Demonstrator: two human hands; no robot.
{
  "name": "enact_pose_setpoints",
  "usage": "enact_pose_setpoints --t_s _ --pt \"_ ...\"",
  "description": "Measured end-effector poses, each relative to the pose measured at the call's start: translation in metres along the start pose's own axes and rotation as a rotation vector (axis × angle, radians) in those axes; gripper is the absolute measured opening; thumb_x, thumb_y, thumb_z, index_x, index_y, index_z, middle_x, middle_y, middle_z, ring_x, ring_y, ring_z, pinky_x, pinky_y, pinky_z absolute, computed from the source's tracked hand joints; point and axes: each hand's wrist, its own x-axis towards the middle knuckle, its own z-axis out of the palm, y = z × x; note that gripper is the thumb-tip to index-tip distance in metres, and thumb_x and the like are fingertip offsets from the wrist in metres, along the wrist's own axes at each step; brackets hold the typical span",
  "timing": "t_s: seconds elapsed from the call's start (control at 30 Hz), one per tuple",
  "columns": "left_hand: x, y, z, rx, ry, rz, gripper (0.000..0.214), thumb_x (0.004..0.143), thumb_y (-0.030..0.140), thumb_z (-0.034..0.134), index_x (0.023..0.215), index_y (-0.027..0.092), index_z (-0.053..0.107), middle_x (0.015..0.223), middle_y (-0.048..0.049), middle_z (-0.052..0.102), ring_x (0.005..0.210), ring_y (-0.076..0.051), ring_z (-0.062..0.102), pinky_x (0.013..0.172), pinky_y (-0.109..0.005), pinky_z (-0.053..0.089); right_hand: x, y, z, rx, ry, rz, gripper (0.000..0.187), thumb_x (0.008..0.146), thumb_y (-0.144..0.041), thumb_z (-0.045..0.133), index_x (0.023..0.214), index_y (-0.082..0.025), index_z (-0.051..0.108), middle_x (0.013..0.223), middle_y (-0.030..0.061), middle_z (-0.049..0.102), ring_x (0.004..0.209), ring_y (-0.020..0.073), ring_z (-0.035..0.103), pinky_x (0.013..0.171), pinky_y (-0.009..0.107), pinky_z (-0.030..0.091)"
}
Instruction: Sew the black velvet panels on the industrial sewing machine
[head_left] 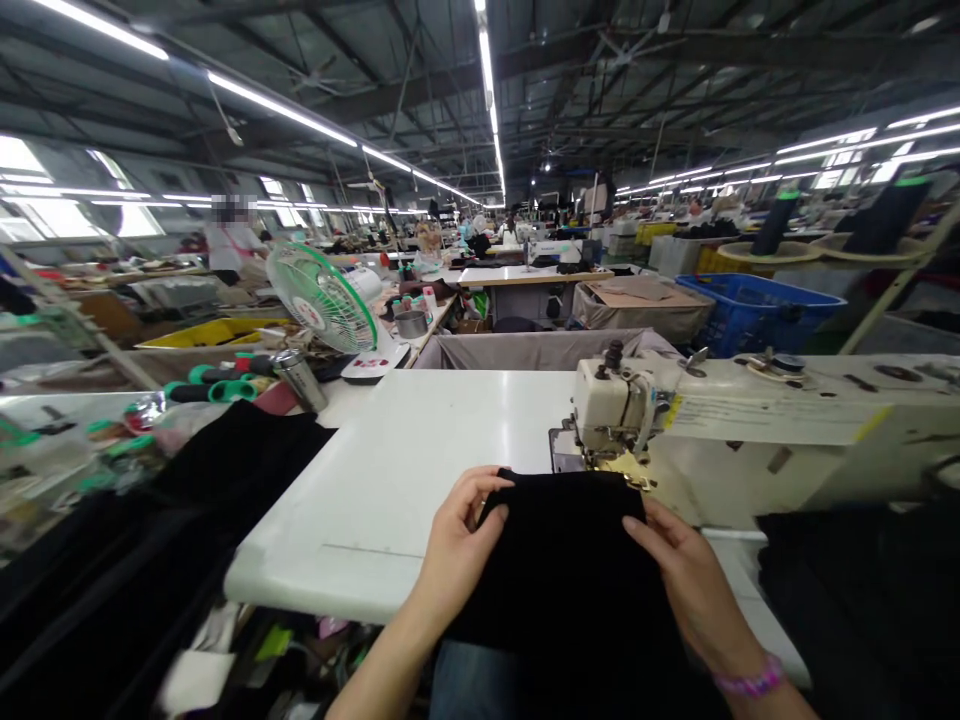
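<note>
A piece of black fabric [566, 560] hangs between my two hands in front of the sewing machine [611, 410], its top edge close to the needle area. My left hand [469, 515] pinches the upper left corner between thumb and fingers. On the other side, my right hand [671, 550] grips the upper right edge, thumb in front and fingers behind. The lower part of the cloth drops over the table edge toward my lap. Under the cloth lies the white machine table [390, 470].
Dark cloth [232, 470] is heaped at the left, and more black cloth [862, 600] lies at the right. Behind the table stand a green fan [326, 300], a metal can [300, 380] and a blue crate [757, 310]. Thread cones [776, 222] rise at the right. A person [231, 245] stands far left.
</note>
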Motion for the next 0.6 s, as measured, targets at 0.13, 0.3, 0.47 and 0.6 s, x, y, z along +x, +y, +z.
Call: enact_pose_setpoints --t_s 0.13,0.3,0.47,0.6 --pt "-0.005 0.009 0.001 -0.038 0.118 -0.068 0.019 0.079 0.036 0.07 0.086 0.019 0.075 0.098 -0.0065 0.069 0.095 -0.022 0.064 0.09 -0.031 0.049 -0.01 -0.004 -0.001 -0.17 0.201 -0.046 0.051 0.066 -0.055 0.078 0.103 -0.02 0.076 0.122 0.0065 0.069 0.126 0.0318 0.054 0.114 0.045 0.034" --pt "-0.011 0.013 0.001 -0.089 0.172 -0.098 0.021 0.08 0.038 0.071 0.087 0.019 0.078 0.097 -0.0066 0.073 0.095 -0.021 0.065 0.089 -0.03 0.049 -0.024 -0.004 -0.009 -0.147 0.274 -0.052 0.048 0.068 -0.056 0.076 0.101 -0.021 0.077 0.12 0.0057 0.071 0.124 0.033 0.056 0.114 0.044 0.037" --pt "-0.013 0.014 0.0 -0.145 0.245 -0.112 0.017 0.071 0.035 0.079 0.074 0.018 0.076 0.096 -0.0053 0.071 0.089 -0.019 0.066 0.082 -0.025 0.05 -0.028 0.001 -0.012 0.026 0.289 -0.022 0.044 0.063 -0.048 0.083 0.098 -0.022 0.077 0.118 0.0048 0.071 0.124 0.0316 0.057 0.105 0.038 0.048" --pt "-0.014 0.017 0.0 -0.167 0.245 -0.148 0.019 0.069 0.035 0.081 0.074 0.018 0.074 0.089 -0.0042 0.072 0.083 -0.017 0.065 0.077 -0.024 0.051 -0.031 -0.004 -0.01 0.146 0.35 0.048 0.042 0.056 -0.046 0.087 0.09 -0.023 0.078 0.111 0.0044 0.074 0.118 0.0297 0.062 0.086 0.029 0.059"
